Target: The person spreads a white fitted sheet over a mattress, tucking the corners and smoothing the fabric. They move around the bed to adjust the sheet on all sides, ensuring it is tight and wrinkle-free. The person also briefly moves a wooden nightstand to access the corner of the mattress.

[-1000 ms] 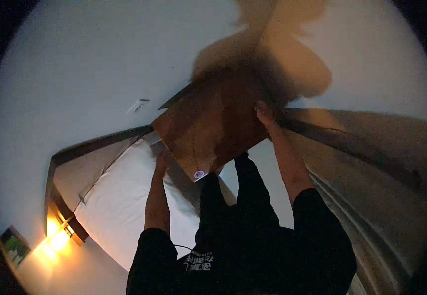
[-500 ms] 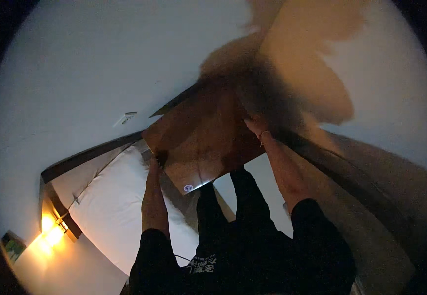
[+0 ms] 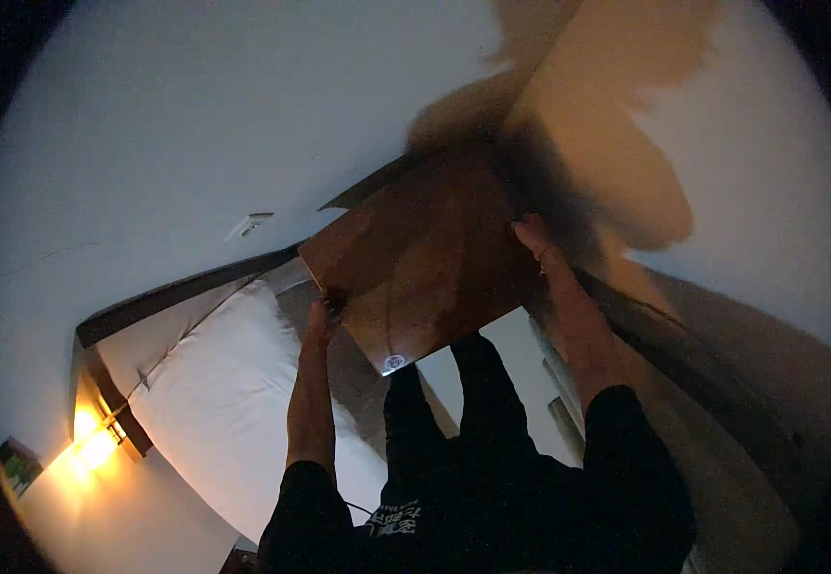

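A flat brown wooden board (image 3: 425,249), shiny with a small round sticker at its near corner, stands tilted in front of me, close to the room's corner. My left hand (image 3: 322,316) grips its left edge; those fingers are mostly lost in the dark. On the opposite side my right hand (image 3: 533,236) is closed over the right edge. Whatever lies directly beneath the board is hidden.
To the left lies a white pillow (image 3: 233,373) beside a dark headboard edge (image 3: 186,292). A lit lamp (image 3: 99,445) glows at far left. A wall socket (image 3: 254,224) sits above the headboard. Right of my legs is a pale surface (image 3: 520,368).
The board has shifted a little to the right, and both my hands have moved along with it, still on its edges. More of the pale surface shows by my right leg.
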`<state>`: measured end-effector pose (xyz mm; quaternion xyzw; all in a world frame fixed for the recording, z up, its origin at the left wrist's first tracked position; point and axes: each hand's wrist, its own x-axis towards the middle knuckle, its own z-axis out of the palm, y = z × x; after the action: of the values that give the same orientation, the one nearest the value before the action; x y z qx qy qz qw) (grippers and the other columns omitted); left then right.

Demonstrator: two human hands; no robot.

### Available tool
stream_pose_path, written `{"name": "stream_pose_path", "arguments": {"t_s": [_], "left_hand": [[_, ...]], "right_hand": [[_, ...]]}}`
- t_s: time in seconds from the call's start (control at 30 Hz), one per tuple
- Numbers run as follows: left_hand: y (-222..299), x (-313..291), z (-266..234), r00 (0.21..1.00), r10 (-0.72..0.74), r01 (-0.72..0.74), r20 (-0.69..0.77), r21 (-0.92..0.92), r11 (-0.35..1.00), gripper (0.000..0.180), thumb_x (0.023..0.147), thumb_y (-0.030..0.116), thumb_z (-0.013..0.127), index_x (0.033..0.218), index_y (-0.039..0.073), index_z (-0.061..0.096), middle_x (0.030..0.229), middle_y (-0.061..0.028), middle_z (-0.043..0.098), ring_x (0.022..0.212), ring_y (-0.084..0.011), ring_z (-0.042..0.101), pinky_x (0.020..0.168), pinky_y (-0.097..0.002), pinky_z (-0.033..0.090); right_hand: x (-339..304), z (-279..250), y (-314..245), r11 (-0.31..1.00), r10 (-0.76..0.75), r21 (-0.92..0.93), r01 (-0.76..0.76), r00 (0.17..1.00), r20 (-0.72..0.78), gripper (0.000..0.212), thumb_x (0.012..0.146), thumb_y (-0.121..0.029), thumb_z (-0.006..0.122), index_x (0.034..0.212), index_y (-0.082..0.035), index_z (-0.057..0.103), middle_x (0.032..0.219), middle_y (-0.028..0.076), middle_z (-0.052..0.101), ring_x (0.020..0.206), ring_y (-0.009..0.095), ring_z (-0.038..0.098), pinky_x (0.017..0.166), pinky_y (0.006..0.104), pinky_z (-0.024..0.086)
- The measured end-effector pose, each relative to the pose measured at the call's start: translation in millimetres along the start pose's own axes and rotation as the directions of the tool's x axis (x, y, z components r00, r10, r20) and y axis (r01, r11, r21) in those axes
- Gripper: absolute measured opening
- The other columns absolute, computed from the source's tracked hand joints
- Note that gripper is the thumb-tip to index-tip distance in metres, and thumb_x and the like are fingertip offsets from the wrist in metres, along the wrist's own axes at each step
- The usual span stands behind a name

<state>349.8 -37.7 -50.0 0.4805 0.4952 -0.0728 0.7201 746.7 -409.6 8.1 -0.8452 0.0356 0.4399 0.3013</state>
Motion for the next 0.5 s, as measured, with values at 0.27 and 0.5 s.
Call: {"name": "stream_pose_path", "arguments": {"t_s": [0.27, 0.5], "left_hand": [[75, -22, 92, 0.998, -0.06, 0.065, -0.036, 0.164, 0.984, 0.07, 0.084, 0.055, 0.052, 0.132, 0.004, 0.042, 0.129, -0.0141, 0.048, 0.118, -0.03, 0.045, 0.096, -0.0486, 0.034], [60, -9, 81, 0.998, 0.058, -0.058, 0.012, 0.368, 0.928, 0.08, 0.082, 0.062, 0.052, 0.135, 0.003, 0.039, 0.133, -0.0129, 0.046, 0.12, -0.0307, 0.043, 0.093, -0.0501, 0.035]], "right_hand": [[79, -22, 86, 0.986, 0.134, 0.122, -0.114, 0.977, -0.166, 0.039, 0.09, -0.025, 0.052, 0.121, -0.002, 0.05, 0.113, 0.014, 0.052, 0.099, 0.027, 0.051, 0.085, 0.0448, 0.041], [49, -33, 47, 0.998, 0.002, -0.065, -0.01, 0.992, -0.125, 0.054, 0.089, -0.031, 0.053, 0.132, -0.001, 0.042, 0.13, 0.017, 0.046, 0.119, 0.03, 0.044, 0.099, 0.0442, 0.035]]}}
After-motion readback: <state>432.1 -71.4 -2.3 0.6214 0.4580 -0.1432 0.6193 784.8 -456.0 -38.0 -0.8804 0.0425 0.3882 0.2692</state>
